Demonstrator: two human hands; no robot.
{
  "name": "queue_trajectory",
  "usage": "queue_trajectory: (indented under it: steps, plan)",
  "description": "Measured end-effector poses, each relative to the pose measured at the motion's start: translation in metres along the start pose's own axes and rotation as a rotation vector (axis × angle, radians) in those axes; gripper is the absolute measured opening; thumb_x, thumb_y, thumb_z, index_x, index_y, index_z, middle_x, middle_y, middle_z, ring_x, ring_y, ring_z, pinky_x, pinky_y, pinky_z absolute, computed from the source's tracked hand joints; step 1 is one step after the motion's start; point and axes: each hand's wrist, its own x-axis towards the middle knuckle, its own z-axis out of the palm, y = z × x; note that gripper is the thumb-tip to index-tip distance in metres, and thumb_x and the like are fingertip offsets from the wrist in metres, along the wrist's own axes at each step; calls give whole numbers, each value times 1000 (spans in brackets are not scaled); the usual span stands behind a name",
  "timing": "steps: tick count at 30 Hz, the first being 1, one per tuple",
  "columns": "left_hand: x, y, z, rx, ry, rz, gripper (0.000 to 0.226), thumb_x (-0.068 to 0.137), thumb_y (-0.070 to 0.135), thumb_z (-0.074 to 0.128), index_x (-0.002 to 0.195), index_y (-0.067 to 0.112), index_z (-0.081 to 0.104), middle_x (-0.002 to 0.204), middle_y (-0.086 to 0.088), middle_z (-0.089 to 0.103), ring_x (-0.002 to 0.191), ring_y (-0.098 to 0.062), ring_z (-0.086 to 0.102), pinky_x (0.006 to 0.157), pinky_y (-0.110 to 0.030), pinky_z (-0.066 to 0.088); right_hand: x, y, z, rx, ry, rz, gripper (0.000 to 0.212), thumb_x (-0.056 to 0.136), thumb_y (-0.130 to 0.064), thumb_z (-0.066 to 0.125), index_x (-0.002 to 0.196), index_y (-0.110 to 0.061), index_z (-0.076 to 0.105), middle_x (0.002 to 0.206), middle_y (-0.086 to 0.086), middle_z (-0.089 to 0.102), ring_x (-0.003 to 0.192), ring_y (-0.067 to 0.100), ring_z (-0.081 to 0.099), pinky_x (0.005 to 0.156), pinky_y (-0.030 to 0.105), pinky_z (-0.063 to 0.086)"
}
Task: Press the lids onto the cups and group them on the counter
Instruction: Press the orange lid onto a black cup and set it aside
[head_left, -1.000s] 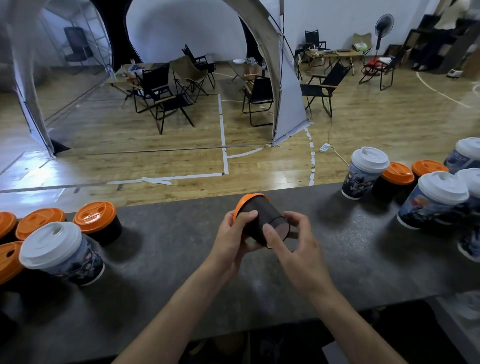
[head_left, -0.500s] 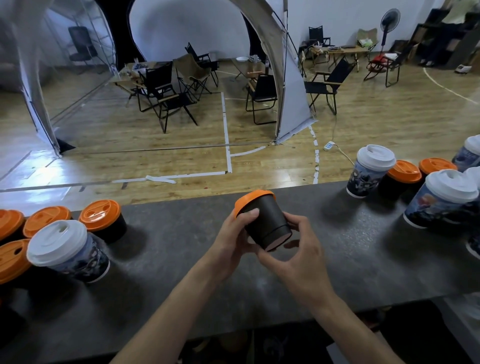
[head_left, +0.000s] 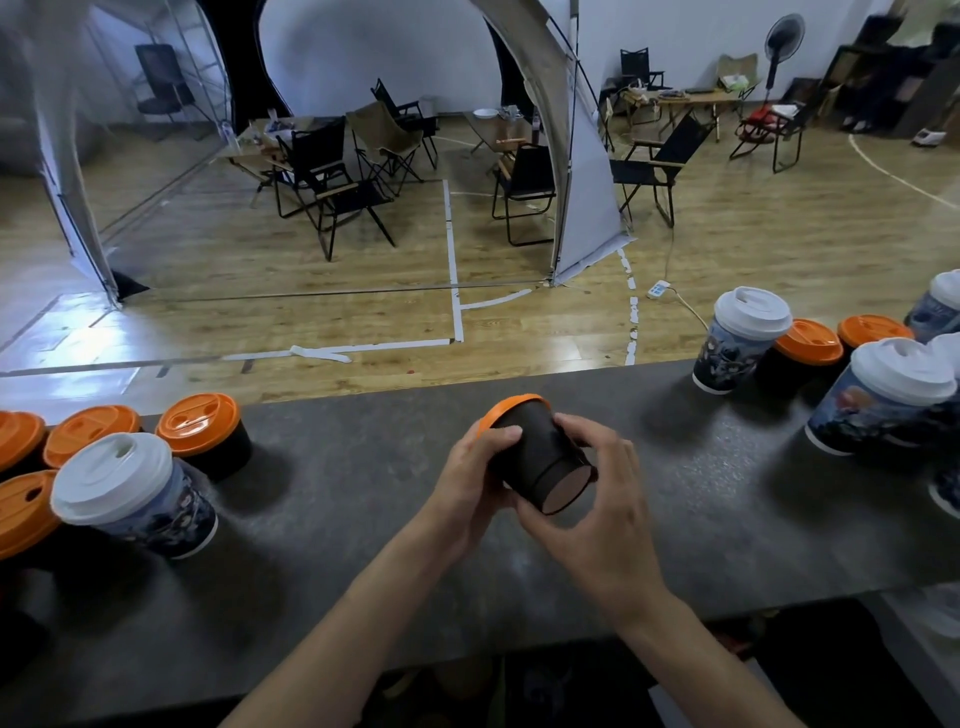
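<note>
A small black cup (head_left: 540, 462) with an orange lid (head_left: 506, 408) is held tilted above the dark counter (head_left: 363, 519), its base turned toward me. My left hand (head_left: 472, 483) grips it near the lid, thumb on the rim. My right hand (head_left: 597, 499) curls round the base end from the right. On the left stand several lidded cups: a tall printed cup with a white lid (head_left: 130, 493) and black cups with orange lids (head_left: 205, 434). On the right stands another group of white-lidded printed cups (head_left: 737, 338) (head_left: 883, 395) and orange-lidded black cups (head_left: 805, 345).
The counter's far edge runs across the middle of the view, with a wooden floor beyond it. Folding chairs (head_left: 332, 182), small tables, a tent arch (head_left: 576, 171) and a standing fan (head_left: 782, 41) fill the room behind. Bare counter lies between the two cup groups.
The cup has turned in my hands, its base swinging more toward me and its lid away. Both hands stayed on it and shifted slightly.
</note>
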Motion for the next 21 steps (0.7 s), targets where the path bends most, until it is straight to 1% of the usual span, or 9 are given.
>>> queue_trajectory:
  steps: [2,4,6,8,10,13,15,19,21]
  plan:
    - [-2,2,-2,-57,-52,10,68,78,43,66,131,1,61,123,-26,67,106,-34,67,82,-37,57,-1,-4,1,77,-16,87,76,71,-55,80,133,-20,52,128,-12,55,118,4,53,95,8,38]
    - [-2,4,-4,-35,-67,24,69,80,45,66,134,3,59,128,-29,64,112,-37,64,86,-40,55,-3,-4,1,110,-18,144,72,70,-61,79,128,-31,49,122,-20,55,113,-1,55,88,4,39]
    - [-1,6,-3,44,-29,47,70,77,48,71,133,8,60,126,-26,65,111,-38,65,80,-40,57,-3,0,0,79,0,126,73,68,-50,87,128,-30,51,121,-17,57,113,2,56,90,8,41]
    - [0,6,-1,92,6,66,70,71,46,76,129,11,62,116,-19,68,104,-33,67,71,-36,56,-3,7,1,15,5,55,79,66,-28,95,133,-19,53,128,-7,57,120,11,56,97,19,45]
    - [1,5,-3,67,-2,83,72,68,40,76,130,7,59,112,-18,68,100,-31,67,70,-36,56,-5,10,3,1,-8,6,82,67,-20,96,136,-14,52,133,-3,55,124,14,55,103,25,46]
    - [1,3,-9,-8,-60,99,73,72,35,71,135,1,54,121,-29,64,105,-35,64,81,-42,56,-5,3,4,95,-47,70,82,70,-43,93,135,-18,50,131,-9,54,123,7,54,101,14,41]
    - [0,2,-10,-1,-71,97,71,76,35,70,136,1,54,128,-33,59,110,-37,63,88,-45,53,-5,2,4,103,-42,101,77,72,-50,89,133,-22,51,127,-12,55,119,6,56,98,13,42]
    - [1,2,-6,121,-14,71,69,71,44,76,130,12,60,119,-19,68,108,-34,66,78,-41,56,-3,9,2,-11,-30,5,80,70,-20,94,138,-16,53,134,-4,54,126,13,53,104,25,46]
    - [0,2,-8,63,-45,74,69,71,37,73,131,8,59,115,-19,67,104,-33,66,75,-41,57,-4,10,2,-17,-42,-37,82,70,-20,94,140,-14,52,137,-1,52,130,13,51,108,27,44]
